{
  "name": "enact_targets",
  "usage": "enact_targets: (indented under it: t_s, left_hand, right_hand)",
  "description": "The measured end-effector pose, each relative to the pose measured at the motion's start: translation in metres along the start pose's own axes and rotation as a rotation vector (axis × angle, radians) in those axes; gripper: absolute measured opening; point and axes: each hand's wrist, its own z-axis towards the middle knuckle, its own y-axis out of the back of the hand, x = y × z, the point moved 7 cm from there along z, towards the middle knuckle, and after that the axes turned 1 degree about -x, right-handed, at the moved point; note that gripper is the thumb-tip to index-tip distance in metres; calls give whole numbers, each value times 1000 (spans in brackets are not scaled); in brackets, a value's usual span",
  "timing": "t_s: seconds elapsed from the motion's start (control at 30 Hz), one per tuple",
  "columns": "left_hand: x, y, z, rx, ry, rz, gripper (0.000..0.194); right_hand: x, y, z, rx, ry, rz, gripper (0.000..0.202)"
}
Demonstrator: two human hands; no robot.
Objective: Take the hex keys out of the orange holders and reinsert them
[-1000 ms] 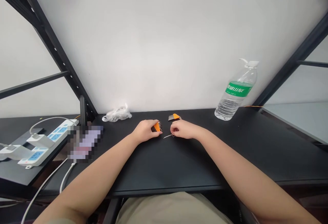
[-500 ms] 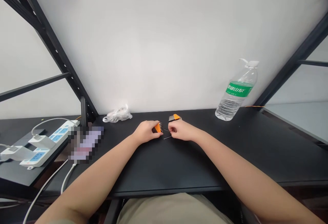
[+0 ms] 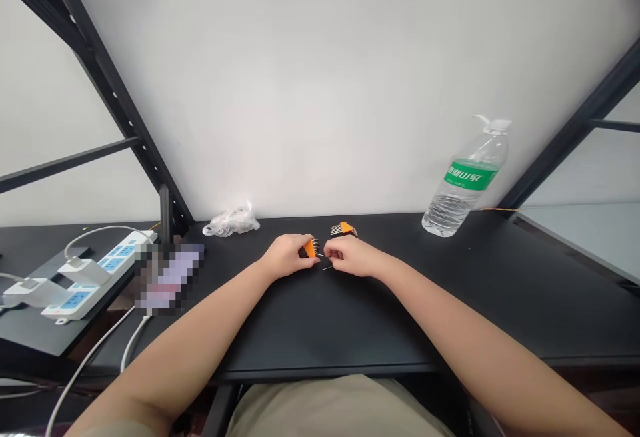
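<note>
My left hand (image 3: pixel 287 255) is closed around an orange-and-black hex key holder (image 3: pixel 310 248), with several metal keys jutting from its right side. My right hand (image 3: pixel 353 255) pinches a thin metal hex key (image 3: pixel 321 255), whose left end reaches the holder; whether it sits in a slot is too small to tell. Just below those fingertips, a second thin metal rod (image 3: pixel 327 268) shows near the table, partly hidden by the hand. Behind my right hand lies another orange-and-black holder (image 3: pixel 345 228) with a row of metal keys.
On the black table (image 3: pixel 325 330), a crumpled clear plastic bag (image 3: pixel 231 221) lies by the wall. A large water bottle (image 3: pixel 465 180) stands at the right. To the left are a blurred-out phone (image 3: pixel 173 277) with a white cable and a white power strip (image 3: pixel 100 277) with plugs.
My right hand has shifted slightly left, bringing the thin hex key against the holder in my left hand. My left hand has hardly moved. The view has shifted a little.
</note>
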Motion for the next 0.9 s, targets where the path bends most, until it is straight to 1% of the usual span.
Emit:
enact_targets:
  t_s: [0.1,0.2,0.27,0.37,0.47,0.57,0.63,0.77,0.9]
  left_hand:
    - [0,0,0,-10,-7,29,32]
    - [-1,0,-1,-17,-4,84,32]
    - [-2,-1,-1,-17,-12,104,32]
    - [-4,-2,-1,-24,-41,114,32]
    - [-6,-1,-2,-36,-62,109,30]
    - [-6,0,-2,-53,-58,77,31]
    - [-6,2,-2,-66,-43,42,34]
    - [-1,3,-2,-89,4,-22,36]
    - [6,4,-3,-122,23,-22,45]
  right_hand:
    - [3,4,1,-41,33,-53,13]
    - [7,15,1,-154,75,-91,14]
    - [8,20,0,-208,84,-58,15]
    - [5,19,1,-209,35,98,14]
    - [-2,11,2,-183,-69,350,13]
    - [-5,6,4,-191,-159,573,17]
    - [-6,5,5,-198,-182,687,21]
    - [-9,6,6,-217,-180,847,30]
    - [-17,3,6,-206,-206,927,35]
